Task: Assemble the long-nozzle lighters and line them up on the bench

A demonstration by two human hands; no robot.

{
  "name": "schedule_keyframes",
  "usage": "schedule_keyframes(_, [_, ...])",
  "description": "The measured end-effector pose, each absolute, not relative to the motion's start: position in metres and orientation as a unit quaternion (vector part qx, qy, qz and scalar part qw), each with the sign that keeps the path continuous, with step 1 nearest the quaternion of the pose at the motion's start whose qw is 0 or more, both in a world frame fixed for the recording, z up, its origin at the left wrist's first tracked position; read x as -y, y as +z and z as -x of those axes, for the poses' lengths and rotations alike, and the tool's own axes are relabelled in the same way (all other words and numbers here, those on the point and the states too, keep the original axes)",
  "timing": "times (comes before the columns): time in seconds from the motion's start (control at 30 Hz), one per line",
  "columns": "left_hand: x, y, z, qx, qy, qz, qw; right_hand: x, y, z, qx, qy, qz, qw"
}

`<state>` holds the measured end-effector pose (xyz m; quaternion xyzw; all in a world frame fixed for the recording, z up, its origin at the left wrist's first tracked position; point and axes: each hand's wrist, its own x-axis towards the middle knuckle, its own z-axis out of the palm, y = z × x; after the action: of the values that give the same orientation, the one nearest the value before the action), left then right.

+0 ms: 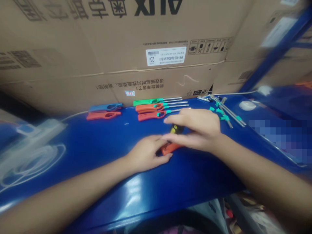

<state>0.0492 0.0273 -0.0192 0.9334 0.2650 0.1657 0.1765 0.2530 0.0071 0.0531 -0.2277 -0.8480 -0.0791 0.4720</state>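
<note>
My left hand (pixel 148 152) pinches an orange lighter body (pixel 170 148) low over the blue table. Wrapped round a black and yellow tool (pixel 175 129), my right hand (pixel 197 128) is just above that body; the tool's tip is hidden by the fingers. Behind the hands lie a green lighter (pixel 147 102), an orange lighter (pixel 148 107) and a red lighter (pixel 149 116), with metal tubes pointing right. To their left are a blue lighter body (pixel 104 107) and a red lighter body (pixel 103 115) without tubes.
Loose metal tubes (pixel 230 112) and small teal parts (pixel 220 112) lie at the right rear. A large cardboard sheet (pixel 117 39) stands behind the blue table (pixel 97 139). A power strip (pixel 34 139) with a coiled white cable (pixel 41 162) is at left, a white object (pixel 247 105) at right.
</note>
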Motion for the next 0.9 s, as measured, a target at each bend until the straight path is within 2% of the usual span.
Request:
schedule_keyframes(0.07, [-0.0277, -0.0202, -0.0490, -0.263, 0.172, -0.932, 0.179, -0.0057, 0.0529, -0.2516, 0.864, -0.072, 0.227, 0.444])
schedule_keyframes(0.2, [-0.0276, -0.0202, -0.0491, -0.248, 0.185, -0.931, 0.196, -0.0029, 0.0527, -0.2463, 0.874, 0.069, 0.211, 0.432])
schedule_keyframes(0.33, [-0.0268, -0.0191, -0.0496, -0.264, 0.173, -0.928, 0.200, -0.0031, 0.0491, -0.2487, 0.849, -0.088, 0.221, 0.472])
schedule_keyframes(0.4, [-0.0270, -0.0193, -0.0496, -0.268, 0.171, -0.927, 0.200, -0.0031, 0.0495, -0.2509, 0.852, -0.113, 0.217, 0.462])
schedule_keyframes(0.53, [-0.0281, -0.0200, -0.0495, -0.249, 0.178, -0.932, 0.197, -0.0017, 0.0563, -0.2491, 0.878, 0.068, 0.221, 0.420])
schedule_keyframes(0.6, [-0.0279, -0.0194, -0.0498, -0.252, 0.176, -0.932, 0.195, -0.0017, 0.0575, -0.2472, 0.867, 0.101, 0.217, 0.438])
schedule_keyframes(0.7, [-0.0271, -0.0181, -0.0505, -0.265, 0.162, -0.930, 0.195, -0.0029, 0.0541, -0.2474, 0.841, -0.014, 0.231, 0.490])
schedule_keyframes(0.77, [-0.0268, -0.0179, -0.0507, -0.267, 0.161, -0.930, 0.195, -0.0035, 0.0516, -0.2486, 0.842, -0.065, 0.234, 0.482])
schedule_keyframes(0.9, [-0.0275, -0.0187, -0.0500, -0.255, 0.179, -0.931, 0.191, -0.0040, 0.0517, -0.2479, 0.869, 0.073, 0.225, 0.435])
